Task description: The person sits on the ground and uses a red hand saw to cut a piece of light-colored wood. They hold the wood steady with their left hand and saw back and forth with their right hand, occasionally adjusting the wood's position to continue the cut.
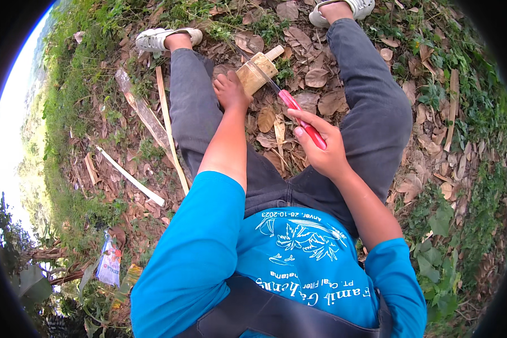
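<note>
Between my lower legs lies a short, pale block of wood (252, 80), tilted, with a narrower peg sticking out of its far end. My left hand (231, 90) grips the block's near left side, fingers curled and partly hidden. Wrapped around the red handle of a saw (290, 101) is my right hand (325, 147), its thumb lying along the handle. The saw's thin blade crosses the block near the peg end, and its tip extends past the far left side. Its teeth are too small to make out.
Dry leaves (315, 78) cover the ground around my legs (372, 107). At the left lie a long rough plank (146, 115), a thin strip (166, 112) and a pale stick (130, 177). A plastic packet (109, 260) is farther back. Green plants (434, 262) grow at the right.
</note>
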A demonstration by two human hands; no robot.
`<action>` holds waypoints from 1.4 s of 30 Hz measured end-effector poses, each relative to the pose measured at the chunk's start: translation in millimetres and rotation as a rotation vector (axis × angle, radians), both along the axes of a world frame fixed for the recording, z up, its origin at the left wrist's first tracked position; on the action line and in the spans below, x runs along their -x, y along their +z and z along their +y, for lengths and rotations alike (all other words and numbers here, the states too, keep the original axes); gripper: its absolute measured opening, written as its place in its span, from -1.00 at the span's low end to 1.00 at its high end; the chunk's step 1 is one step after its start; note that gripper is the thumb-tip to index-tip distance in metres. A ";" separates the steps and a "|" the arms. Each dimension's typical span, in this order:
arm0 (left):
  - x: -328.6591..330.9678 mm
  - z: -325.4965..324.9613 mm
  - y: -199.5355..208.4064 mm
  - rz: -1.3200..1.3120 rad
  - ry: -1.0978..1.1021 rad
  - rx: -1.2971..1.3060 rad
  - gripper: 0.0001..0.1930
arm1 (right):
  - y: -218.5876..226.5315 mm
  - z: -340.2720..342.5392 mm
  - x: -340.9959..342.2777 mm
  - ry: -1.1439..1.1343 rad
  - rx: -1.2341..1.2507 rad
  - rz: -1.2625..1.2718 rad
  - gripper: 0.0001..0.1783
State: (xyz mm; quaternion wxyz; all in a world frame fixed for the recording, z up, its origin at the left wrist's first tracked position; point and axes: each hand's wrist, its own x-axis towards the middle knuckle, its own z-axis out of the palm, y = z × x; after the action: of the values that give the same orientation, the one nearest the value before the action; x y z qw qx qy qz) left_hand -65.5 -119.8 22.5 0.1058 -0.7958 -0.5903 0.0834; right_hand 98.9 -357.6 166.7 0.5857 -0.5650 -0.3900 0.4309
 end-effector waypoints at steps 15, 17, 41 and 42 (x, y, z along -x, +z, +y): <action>3.2 2.6 -6.8 -0.217 -0.015 0.044 -0.02 | 28.1 23.5 34.7 -0.030 0.129 -0.133 -0.59; 1.1 5.6 -6.7 -0.202 0.001 0.071 -0.02 | 25.3 21.5 35.9 -0.007 0.120 -0.174 -0.58; -1.4 16.3 -9.4 -0.249 0.062 0.165 -0.01 | -24.6 85.0 38.3 0.026 0.149 -0.163 -0.57; 0.4 17.4 -15.1 -0.251 0.055 0.152 -0.02 | -15.3 83.0 37.8 0.032 0.176 -0.159 -0.57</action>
State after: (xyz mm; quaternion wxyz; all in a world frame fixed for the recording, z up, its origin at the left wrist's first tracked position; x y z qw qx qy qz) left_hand -66.0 -102.3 7.4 -0.0318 -0.7892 -0.6126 0.0304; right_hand 61.1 -274.6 151.4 0.4938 -0.6404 -0.4049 0.4266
